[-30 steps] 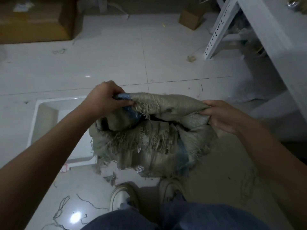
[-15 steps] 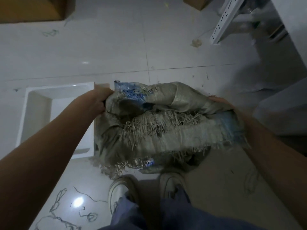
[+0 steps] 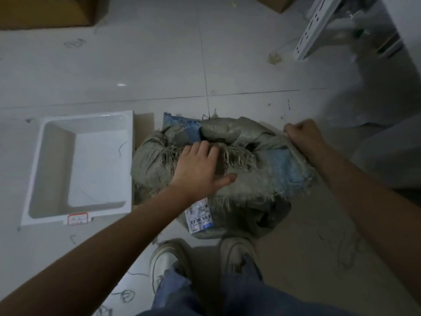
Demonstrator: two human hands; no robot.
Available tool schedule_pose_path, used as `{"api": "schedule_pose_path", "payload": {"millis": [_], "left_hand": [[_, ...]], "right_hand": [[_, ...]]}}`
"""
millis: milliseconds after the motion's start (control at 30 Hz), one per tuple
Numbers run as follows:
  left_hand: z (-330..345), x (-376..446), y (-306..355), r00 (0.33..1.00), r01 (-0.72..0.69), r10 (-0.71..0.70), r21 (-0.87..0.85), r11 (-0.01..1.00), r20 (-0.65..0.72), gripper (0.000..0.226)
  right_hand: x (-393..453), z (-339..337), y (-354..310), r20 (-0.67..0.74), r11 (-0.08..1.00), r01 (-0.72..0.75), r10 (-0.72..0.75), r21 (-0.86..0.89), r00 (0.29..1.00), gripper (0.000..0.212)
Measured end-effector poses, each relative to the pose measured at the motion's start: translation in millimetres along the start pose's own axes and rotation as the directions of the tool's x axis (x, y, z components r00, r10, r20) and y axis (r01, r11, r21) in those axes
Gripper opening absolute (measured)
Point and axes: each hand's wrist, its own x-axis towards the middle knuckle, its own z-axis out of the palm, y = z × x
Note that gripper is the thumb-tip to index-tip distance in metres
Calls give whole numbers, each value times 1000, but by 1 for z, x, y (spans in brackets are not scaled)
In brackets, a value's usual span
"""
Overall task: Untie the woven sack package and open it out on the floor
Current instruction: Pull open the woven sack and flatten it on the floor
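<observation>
The woven sack package lies on the tiled floor just in front of my shoes. It is grey-green with blue patches and frayed edges, and a white shipping label sits on its near side. My left hand rests flat on top of the sack, fingers spread over the frayed fringe, holding nothing. My right hand is closed on the sack's fabric at its far right edge. The sack's mouth shows as a dark gap between the two hands.
A white plastic tray with a red-bordered label lies left of the sack. Cardboard boxes stand at the top left, and a white slotted rack post at the top right. Loose threads litter the floor. My shoes are right below the sack.
The sack was held up in both hands and has come down onto the floor. My left hand has let go of the sack's edge and now lies flat on top of it.
</observation>
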Motion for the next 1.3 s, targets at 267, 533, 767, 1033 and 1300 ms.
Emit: {"api": "schedule_pose_path", "payload": {"millis": [267,533,767,1033,1300], "left_hand": [[13,-8,-7,962,-273,273,-6,962,2,57],[1,7,-22,936,-289,243,-164,943,-255,36],[31,18,-23,931,-199,156,103,975,330,107],[23,2,-32,857,-445,438,-38,895,272,82],[17,-14,-56,756,-495,475,-81,865,451,37]], "right_hand": [[-39,22,-75,693,524,778,-415,-347,589,28],[-55,61,-55,919,598,717,91,-358,384,25],[-29,55,-27,748,787,554,-189,-273,637,27],[-26,50,-3,887,839,374,241,-394,394,67],[-3,44,18,846,-189,869,209,-457,491,110]]}}
